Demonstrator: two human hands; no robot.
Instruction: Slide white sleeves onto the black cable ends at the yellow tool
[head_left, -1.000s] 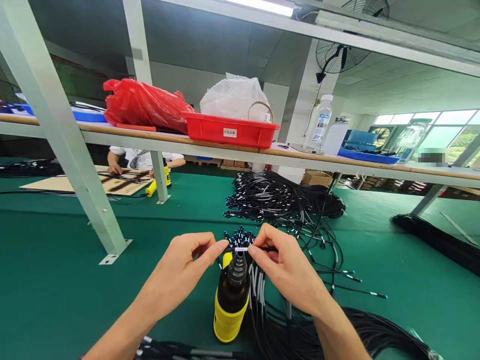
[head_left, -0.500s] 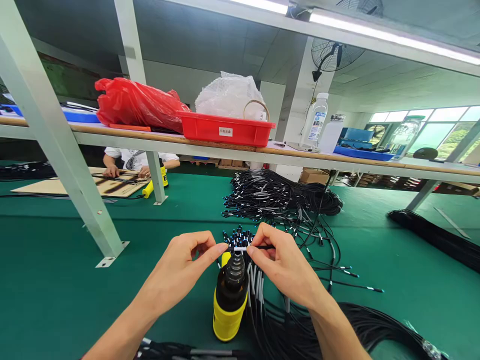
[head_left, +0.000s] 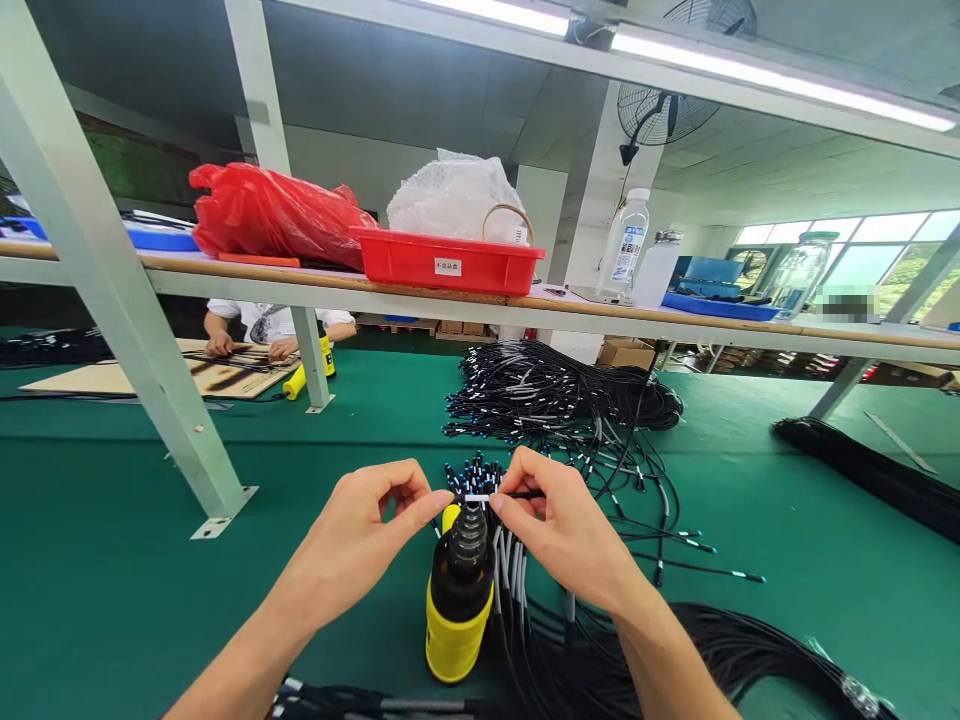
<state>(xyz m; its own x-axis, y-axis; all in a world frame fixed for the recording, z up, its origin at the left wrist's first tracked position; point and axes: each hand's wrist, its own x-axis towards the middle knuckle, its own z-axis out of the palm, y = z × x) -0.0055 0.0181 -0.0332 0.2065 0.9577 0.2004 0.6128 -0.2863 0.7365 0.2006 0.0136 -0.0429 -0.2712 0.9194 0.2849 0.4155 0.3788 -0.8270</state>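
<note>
A black cable with a white sleeve [head_left: 476, 497] runs level between my two hands, just above the nozzle of a heat gun. My left hand [head_left: 382, 520] pinches the cable's left end between thumb and forefinger. On the other side of the sleeve, my right hand [head_left: 559, 520] pinches the cable, whose black length shows past the fingers. The yellow and black heat gun [head_left: 459, 620] stands upright with its ribbed nozzle pointing up. Behind the nozzle, a bundle of cable ends with blue tips [head_left: 476, 470] lies on the green table.
A large pile of black cables [head_left: 540, 385] lies farther back, and a coil [head_left: 735, 650] at front right. A shelf crosses above, bearing a red tray [head_left: 450, 262], a red bag [head_left: 277, 215] and bottles [head_left: 628, 240]. A shelf post [head_left: 150, 300] stands left. A co-worker's hands [head_left: 251, 345] are beyond it.
The view has shifted very slightly. Both hands keep their hold on the cable above the nozzle, with hardly any movement.
</note>
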